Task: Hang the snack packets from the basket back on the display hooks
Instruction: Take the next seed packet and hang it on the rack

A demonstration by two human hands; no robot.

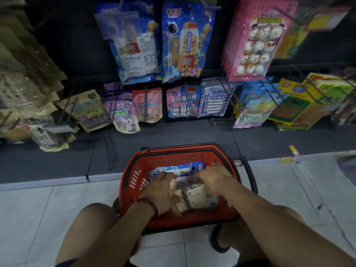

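A dark display wall (77, 45) fills the upper half of the view, with snack packets hanging from wire hooks (227, 91) in two rows. In the upper row, a tall blue packet printed with a gumball machine (185, 43) hangs beside a stack of pink packets showing white snowman marshmallows (256, 41). The lower row holds smaller pink, purple, blue and yellow packets, crowded edge to edge.

Below the wall lies a pale tiled floor (38, 209). A red plastic shopping basket with black handles (127, 176) stands on it just in front of the display, between the crouching person's bare knees.

The packets still to be hung lie inside this basket. A blue packet of the gumball kind (181, 168) lies flat against the far wall, and a crinkled silver-brown packet (194, 195) lies nearer the person.

Both hands reach into the basket, close together. The left hand (161, 189) rests on the pile with its fingers curled downward; motion blur hides whether it grips anything. The right hand (213, 180) lies knuckles up over the silver-brown packet, its fingertips buried among the packets, so its hold cannot be told.

A dark beaded bracelet (150, 204) circles the left wrist.
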